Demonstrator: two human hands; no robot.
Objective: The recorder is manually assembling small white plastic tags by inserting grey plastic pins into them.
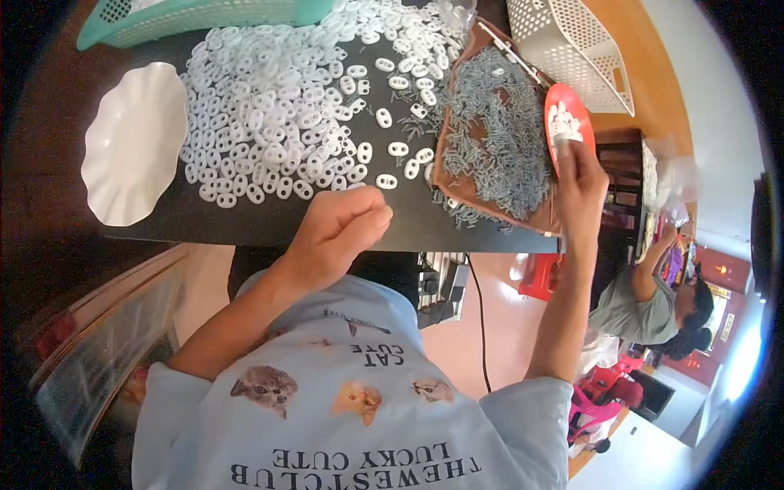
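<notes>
While left hand (339, 224) rests loosely curled, grasping nothing visible, just below white oval pieces (282, 106), right hand (580, 184) pinches red dish (566, 122); grey pins (498, 139) heaped between hands.

A small piecework workshop: white plastic parts (278, 106) and metal pins (498, 139) were heaped across a dark worktop (245, 224) beside baskets (572, 49).

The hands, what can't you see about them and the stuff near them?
All in the head view:
- Left hand: curled shut; its own fingers hide whether anything is inside.
- Red dish: the right hand covers its lower edge; the white bits in it are too small to count.
- Teal basket: cut off by the top edge.
- Grey metal pins: too small to tell their shape.
</notes>
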